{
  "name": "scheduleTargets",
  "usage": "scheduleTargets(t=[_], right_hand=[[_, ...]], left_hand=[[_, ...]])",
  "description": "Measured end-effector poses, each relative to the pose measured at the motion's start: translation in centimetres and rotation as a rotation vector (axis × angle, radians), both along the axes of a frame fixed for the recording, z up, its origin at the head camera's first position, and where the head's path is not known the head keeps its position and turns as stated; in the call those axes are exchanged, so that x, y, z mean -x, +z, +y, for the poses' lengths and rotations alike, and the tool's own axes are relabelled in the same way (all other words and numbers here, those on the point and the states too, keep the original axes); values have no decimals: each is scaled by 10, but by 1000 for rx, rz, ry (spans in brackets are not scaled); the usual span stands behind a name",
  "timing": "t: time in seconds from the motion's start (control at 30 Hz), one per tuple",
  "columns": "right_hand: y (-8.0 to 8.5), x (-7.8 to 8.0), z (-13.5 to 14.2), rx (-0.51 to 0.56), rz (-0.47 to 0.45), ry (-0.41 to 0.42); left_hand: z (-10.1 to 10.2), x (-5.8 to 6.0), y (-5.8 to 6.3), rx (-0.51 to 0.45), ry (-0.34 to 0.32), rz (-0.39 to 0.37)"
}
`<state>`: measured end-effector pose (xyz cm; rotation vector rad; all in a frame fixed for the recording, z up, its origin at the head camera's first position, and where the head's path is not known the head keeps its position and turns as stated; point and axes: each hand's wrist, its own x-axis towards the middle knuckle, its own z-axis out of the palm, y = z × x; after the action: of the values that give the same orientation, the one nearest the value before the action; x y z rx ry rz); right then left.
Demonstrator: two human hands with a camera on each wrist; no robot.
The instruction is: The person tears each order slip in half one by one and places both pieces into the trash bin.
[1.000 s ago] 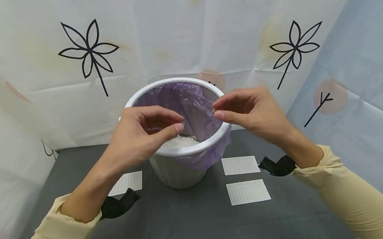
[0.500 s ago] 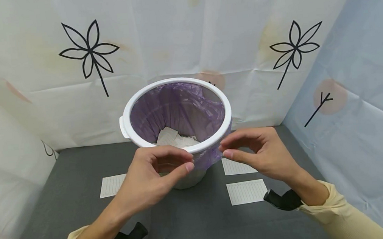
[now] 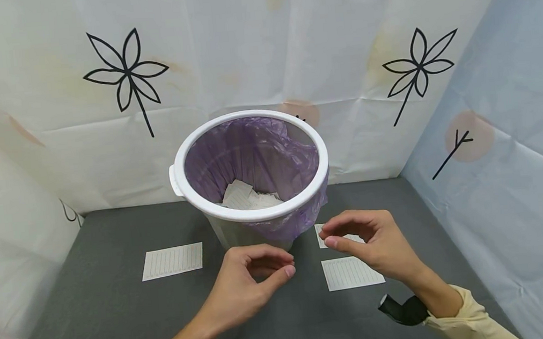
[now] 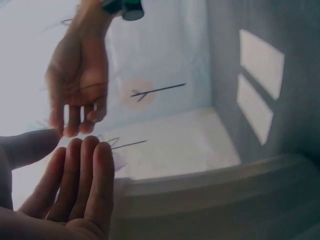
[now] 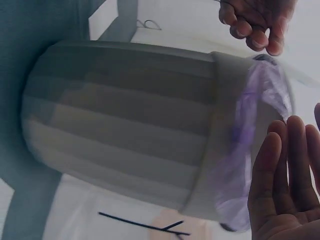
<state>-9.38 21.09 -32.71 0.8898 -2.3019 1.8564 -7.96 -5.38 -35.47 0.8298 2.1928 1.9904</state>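
My left hand (image 3: pixel 248 287) is in front of the bin, its fingers loosely bent and nothing between them and the thumb. To its right, near two lined paper slips, hangs my right hand (image 3: pixel 375 241), also relaxed and holding nothing. A round bin with a white rim (image 3: pixel 256 214) stands upright behind both hands. Its purple plastic liner (image 3: pixel 214 155) folds over the right side. Inside, torn pale paper pieces (image 3: pixel 242 194) lie at the bottom. In the right wrist view, the bin's ribbed wall (image 5: pixel 120 110) appears sideways beside the right hand (image 5: pixel 285 200).
One lined slip (image 3: pixel 173 261) lies left of the bin on the dark grey table cloth (image 3: pixel 119 317). Two more lie to the right: a nearer slip (image 3: pixel 351 274) and a farther slip (image 3: pixel 322 235) partly covered by the hand. A patterned cloth backdrop (image 3: pixel 252 58) rises behind the bin.
Both hands have come down and back from over the bin's opening to in front of it. The paper inside and the left slip are now uncovered. The bin has not moved.
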Motion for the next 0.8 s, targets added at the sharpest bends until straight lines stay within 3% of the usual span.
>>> scheduleTargets(t=[0.2,0.4,0.8], right_hand=[[-23,2,6,22,-21,-18],[-50,6,18,0,-101,-89],[-120,16,57,-134,-167,-241]], left_hand=[[13,6,-33,5,24,-46],[29,14,-69,26,46,-87],[77,21,-130,158,77,-47]])
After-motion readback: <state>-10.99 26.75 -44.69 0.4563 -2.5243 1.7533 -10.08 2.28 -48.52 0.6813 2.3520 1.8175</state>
